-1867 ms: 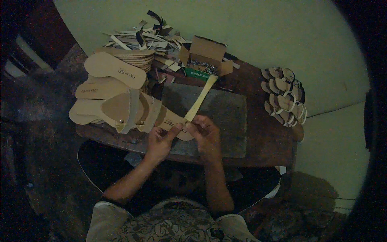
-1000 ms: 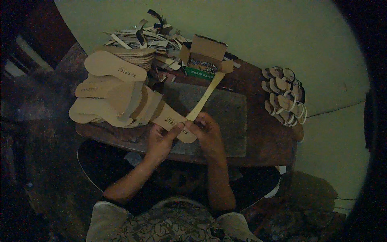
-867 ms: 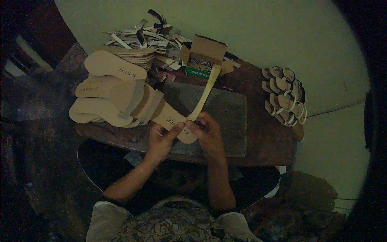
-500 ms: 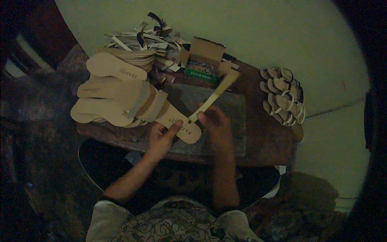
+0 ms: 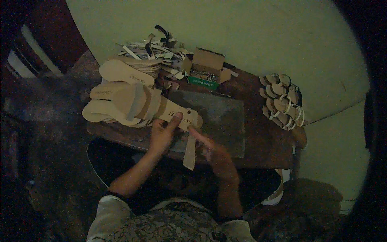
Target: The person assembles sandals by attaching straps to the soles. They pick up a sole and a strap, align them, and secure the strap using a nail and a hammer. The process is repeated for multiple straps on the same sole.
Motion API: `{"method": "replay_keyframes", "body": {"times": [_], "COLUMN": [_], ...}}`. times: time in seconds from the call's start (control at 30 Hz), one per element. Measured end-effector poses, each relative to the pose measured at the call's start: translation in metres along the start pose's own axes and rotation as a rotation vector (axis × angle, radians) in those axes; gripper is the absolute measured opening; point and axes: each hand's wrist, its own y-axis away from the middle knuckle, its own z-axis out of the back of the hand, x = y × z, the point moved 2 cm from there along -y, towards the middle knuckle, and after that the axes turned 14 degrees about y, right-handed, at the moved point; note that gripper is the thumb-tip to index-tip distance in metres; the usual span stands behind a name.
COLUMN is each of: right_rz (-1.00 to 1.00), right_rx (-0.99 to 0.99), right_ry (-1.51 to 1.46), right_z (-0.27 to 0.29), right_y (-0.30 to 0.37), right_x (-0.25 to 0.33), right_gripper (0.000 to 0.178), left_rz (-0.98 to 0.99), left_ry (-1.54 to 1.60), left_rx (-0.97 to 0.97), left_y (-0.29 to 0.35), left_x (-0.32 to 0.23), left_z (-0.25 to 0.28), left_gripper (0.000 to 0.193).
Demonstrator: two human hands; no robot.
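Observation:
My left hand [image 5: 163,133] grips a tan sandal sole [image 5: 183,117], its thumb on the upper face and its fingers underneath. A dark round hole or fitting shows near the sole's rounded end. From the sole's near edge a pale flat strap [image 5: 189,155] hangs toward me. My right hand [image 5: 213,151] is at that edge, its fingertips closed on the top of the strap against the sole; the other fingers are blurred. To the left, touching the held sole, lies a pile of tan soles [image 5: 105,109] with wide grey and brown bands across them.
A dark flat board [image 5: 225,117] lies on the brown table [image 5: 266,149]. Behind it stands an open cardboard box [image 5: 205,74] of small metallic pieces. Strap scraps [image 5: 147,50] heap at the back left, beside stacked soles [image 5: 141,68]. Finished-looking sandals [image 5: 284,101] sit at the right edge.
The strap has swung from pointing up and away to hanging toward me at the sole's near edge. My right hand has come down and nearer. My left hand still holds the sole.

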Motion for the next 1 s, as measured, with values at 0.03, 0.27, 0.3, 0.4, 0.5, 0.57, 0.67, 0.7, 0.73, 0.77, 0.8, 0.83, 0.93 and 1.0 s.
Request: {"method": "replay_keyframes", "body": {"times": [0.03,0.27,0.3,0.4,0.5,0.57,0.67,0.7,0.73,0.77,0.8,0.83,0.93,1.0], "right_rz": [-0.024,0.018,-0.029,0.292,-0.041,-0.123,-0.044,0.014,-0.016,-0.045,-0.073,-0.065,-0.039,-0.023], "right_rx": [0.016,-0.007,0.001,-0.194,-0.073,-0.051,-0.068,-0.079,-0.08,-0.082,-0.084,-0.149,-0.319,-0.397], "right_ry": [-0.024,0.129,0.008,0.383,0.203,0.189,0.155,0.14,0.146,0.153,0.159,0.132,0.065,0.041], "right_z": [-0.002,-0.009,-0.012,-0.011,-0.009,-0.009,-0.013,-0.016,-0.018,-0.02,-0.022,-0.023,-0.029,-0.03], "right_y": [0.001,-0.012,-0.012,-0.016,-0.013,-0.013,-0.018,-0.02,-0.022,-0.024,-0.026,-0.029,-0.038,-0.044], "right_x": [-0.002,-0.062,-0.057,-0.065,-0.05,-0.042,-0.057,-0.062,-0.063,-0.063,-0.063,-0.063,-0.061,-0.061], "right_gripper": [0.041,0.027,0.025,0.018,0.014,0.016,0.018,0.019,0.02,0.021,0.022,0.023,0.026,0.027], "left_rz": [-0.065,-0.182,-0.188,-0.168,-0.148,-0.156,-0.134,-0.12,-0.076,-0.032,0.011,0.015,-0.017,-0.102], "left_ry": [0.011,0.064,0.056,0.037,0.043,0.068,0.124,0.143,0.206,0.269,0.331,0.338,0.349,0.347], "left_rx": [0.002,-0.096,-0.112,-0.059,-0.047,-0.057,-0.043,-0.037,-0.044,-0.05,-0.056,-0.031,0.01,-0.009], "left_y": [-0.001,-0.003,-0.004,-0.003,-0.004,-0.005,-0.005,-0.006,-0.006,-0.005,-0.005,-0.006,-0.003,0.005], "left_x": [0.001,0.006,0.006,0.0,0.0,0.0,0.002,0.003,0.003,0.003,0.003,0.008,0.018,0.018], "left_z": [0.001,0.008,0.009,0.009,0.012,0.012,0.013,0.014,0.013,0.011,0.01,0.011,0.013,0.004], "left_gripper": [0.029,0.027,0.026,0.025,0.025,0.025,0.026,0.026,0.027,0.028,0.029,0.031,0.036,0.037]}}
